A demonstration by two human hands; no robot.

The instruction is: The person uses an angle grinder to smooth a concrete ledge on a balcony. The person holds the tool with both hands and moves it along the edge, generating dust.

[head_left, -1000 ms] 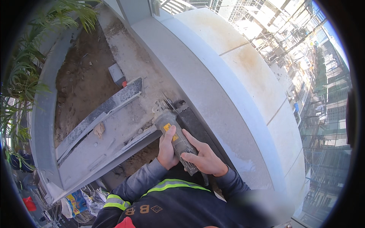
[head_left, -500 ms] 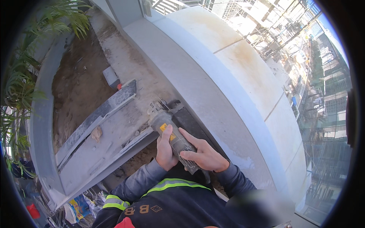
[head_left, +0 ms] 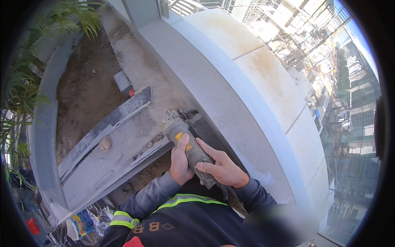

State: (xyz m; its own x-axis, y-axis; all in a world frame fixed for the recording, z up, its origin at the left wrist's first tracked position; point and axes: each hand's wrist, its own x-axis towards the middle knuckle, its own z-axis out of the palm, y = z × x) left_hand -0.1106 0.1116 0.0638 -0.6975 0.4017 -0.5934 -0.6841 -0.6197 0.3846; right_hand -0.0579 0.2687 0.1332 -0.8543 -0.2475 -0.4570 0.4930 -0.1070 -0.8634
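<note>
An angle grinder, grey and dusty with a yellow label, lies between my two hands. My left hand grips its body from the left, thumb along the top. From the right, my right hand wraps the rear of the body, index finger pointing forward. The grinder's head and thin disc sit at the dusty concrete ledge, beside the end of a dark block. Whether the disc touches the surface I cannot tell. My fingers' undersides are hidden by the tool.
Left of the grinder lie a curved grey stone strip, a small stone chunk and a grey block beside brown soil. A pale wall ledge curves along the right, above a construction site. Palm leaves hang at far left.
The view has shifted slightly, so the grinder and hands appear a little to the right. My grip on the grinder looks the same.
</note>
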